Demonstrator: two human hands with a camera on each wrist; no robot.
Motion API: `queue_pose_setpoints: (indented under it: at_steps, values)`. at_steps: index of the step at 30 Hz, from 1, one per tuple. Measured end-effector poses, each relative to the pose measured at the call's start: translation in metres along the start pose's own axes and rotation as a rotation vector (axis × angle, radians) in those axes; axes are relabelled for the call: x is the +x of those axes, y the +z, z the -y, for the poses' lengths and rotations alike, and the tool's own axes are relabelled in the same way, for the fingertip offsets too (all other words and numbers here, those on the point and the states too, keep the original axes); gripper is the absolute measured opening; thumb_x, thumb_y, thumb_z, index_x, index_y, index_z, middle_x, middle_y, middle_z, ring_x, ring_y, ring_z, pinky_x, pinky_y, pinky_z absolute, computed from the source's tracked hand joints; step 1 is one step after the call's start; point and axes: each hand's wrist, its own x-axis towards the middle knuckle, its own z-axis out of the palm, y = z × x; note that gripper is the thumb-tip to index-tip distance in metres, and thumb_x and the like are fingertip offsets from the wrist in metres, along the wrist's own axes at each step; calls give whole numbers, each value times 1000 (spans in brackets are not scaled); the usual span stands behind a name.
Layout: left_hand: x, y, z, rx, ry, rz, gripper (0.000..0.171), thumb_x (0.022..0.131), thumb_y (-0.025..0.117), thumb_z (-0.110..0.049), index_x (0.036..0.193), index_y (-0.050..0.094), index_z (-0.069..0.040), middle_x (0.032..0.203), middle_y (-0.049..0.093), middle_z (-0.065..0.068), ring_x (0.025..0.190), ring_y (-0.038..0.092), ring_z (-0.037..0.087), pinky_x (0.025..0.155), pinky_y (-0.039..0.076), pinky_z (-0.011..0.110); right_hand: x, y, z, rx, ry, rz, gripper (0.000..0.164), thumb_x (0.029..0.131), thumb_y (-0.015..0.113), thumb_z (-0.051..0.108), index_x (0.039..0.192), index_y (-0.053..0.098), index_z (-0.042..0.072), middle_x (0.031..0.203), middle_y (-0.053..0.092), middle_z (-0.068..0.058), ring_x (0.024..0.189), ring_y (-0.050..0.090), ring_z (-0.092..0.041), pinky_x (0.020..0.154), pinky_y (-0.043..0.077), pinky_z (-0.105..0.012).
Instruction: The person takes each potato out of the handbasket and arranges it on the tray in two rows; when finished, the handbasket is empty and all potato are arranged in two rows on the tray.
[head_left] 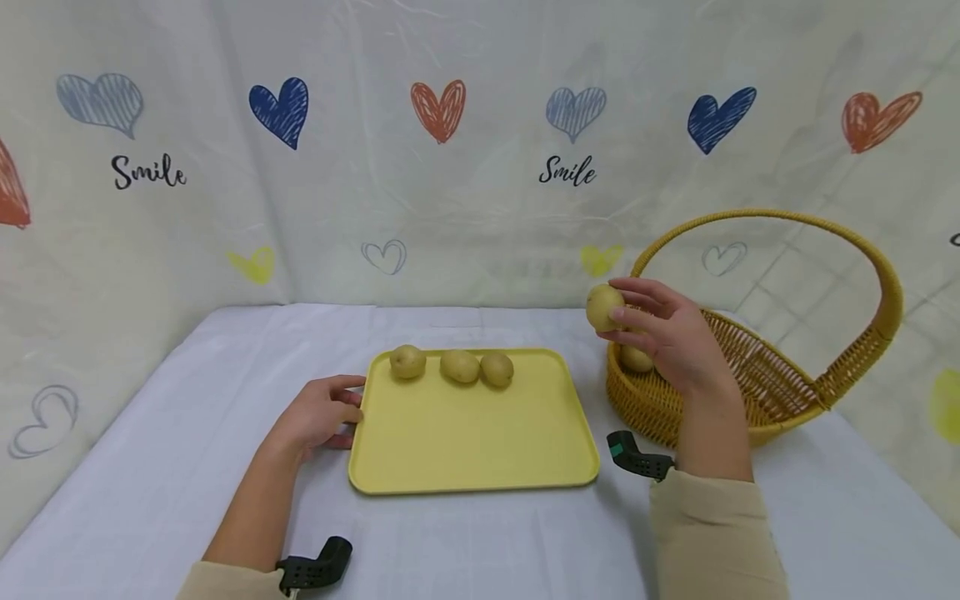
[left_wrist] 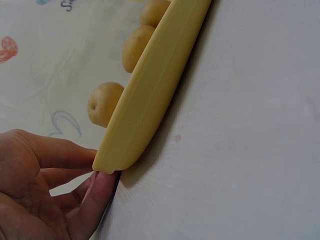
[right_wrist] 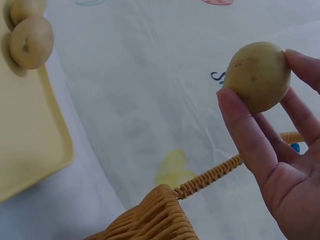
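Observation:
My right hand pinches a pale round potato between thumb and fingertips, raised over the left rim of the wicker basket. The right wrist view shows this potato well above the basket's rim. Another potato lies inside the basket, partly hidden by my hand. On the left, my left hand holds the left edge of a yellow tray, its fingertips on the rim. Three potatoes sit in a row along the tray's back edge: one at left, two touching beside it.
The basket's tall arched handle rises at the right. A white cloth covers the table. Behind it hangs a pale backdrop with hearts and lettering. A black wrist device is on each arm.

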Motion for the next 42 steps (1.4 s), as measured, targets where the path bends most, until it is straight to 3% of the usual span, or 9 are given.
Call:
queue_pose_setpoints:
  at_steps: [13,19,27,42]
  values:
    - [0,0,1,-14,0,0,63,95,61,1,155,45,-7,124,53,15,94,60,23,70,62,33,18,23,-16,-312,88,55,51,96,73,11,142,55,-2,136,53,-16,101,70,-15,86,62,-32]
    - [0,-1,1,-21,11,7,64,94,60,2,155,44,-5,124,53,16,93,60,22,68,62,34,24,33,-22,-422,128,86,51,93,75,14,140,59,3,142,55,-16,100,69,-15,89,62,-37]
    - [-1,0,-1,-12,-7,0,63,95,60,2,155,45,-6,126,54,16,95,61,23,69,62,33,30,44,-32,-571,144,86,49,94,74,17,140,61,6,142,58,-19,123,64,-33,92,61,-43]
    - [1,2,-1,-4,-17,-11,62,95,59,2,155,45,-7,127,54,17,96,62,24,70,63,34,37,54,-58,-826,156,138,45,92,70,17,136,66,7,141,59,-22,125,62,-41,90,58,-45]
